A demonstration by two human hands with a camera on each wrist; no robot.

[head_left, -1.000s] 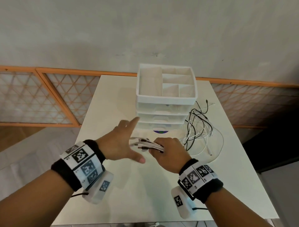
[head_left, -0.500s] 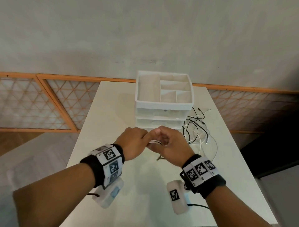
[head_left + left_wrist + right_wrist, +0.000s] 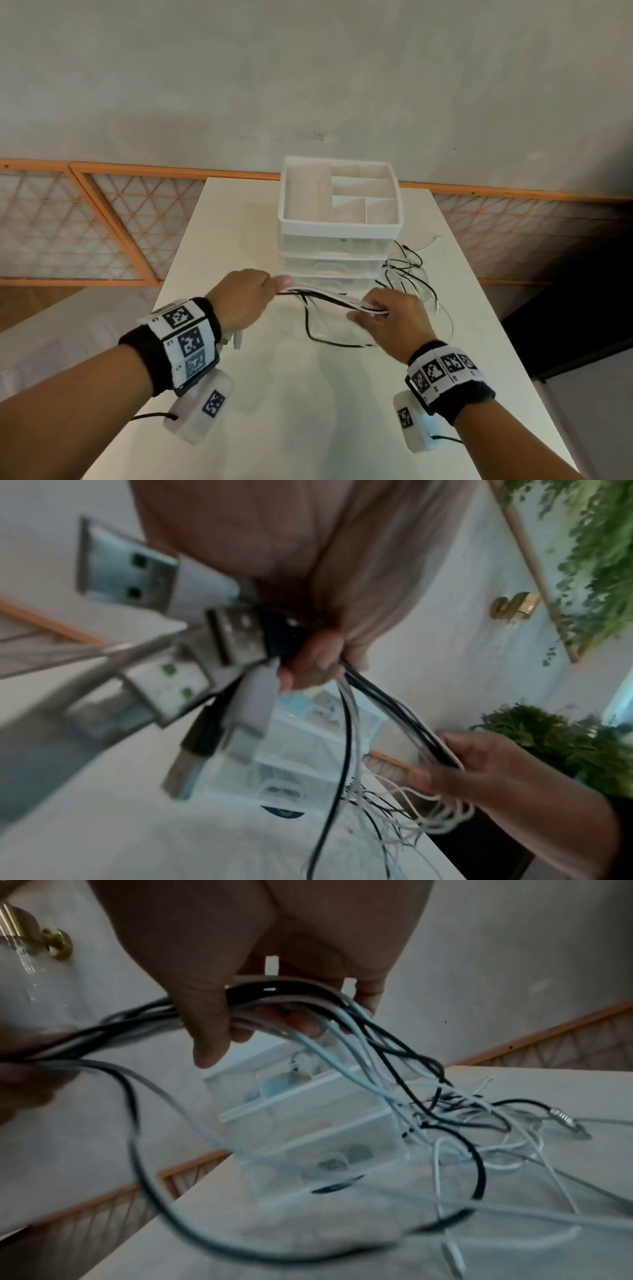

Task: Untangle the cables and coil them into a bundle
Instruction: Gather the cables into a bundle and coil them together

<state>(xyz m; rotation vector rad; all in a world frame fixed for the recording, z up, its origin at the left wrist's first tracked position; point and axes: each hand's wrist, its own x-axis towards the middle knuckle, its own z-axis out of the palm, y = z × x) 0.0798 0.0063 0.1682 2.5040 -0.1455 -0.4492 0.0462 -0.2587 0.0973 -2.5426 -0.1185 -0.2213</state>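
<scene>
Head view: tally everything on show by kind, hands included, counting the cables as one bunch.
hands: 2, left hand and right hand
wrist cameras: 2
cable bunch: 1
drawer organiser: 1
table: 1
Total: 7

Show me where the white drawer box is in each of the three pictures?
Head view: the white drawer box stands mid-table, beyond both hands.
Left wrist view: low in the middle, behind the USB plugs and hanging cables.
Right wrist view: centre, behind the cables.
Shared landmark: the dark oval mark at the box's foot.
</scene>
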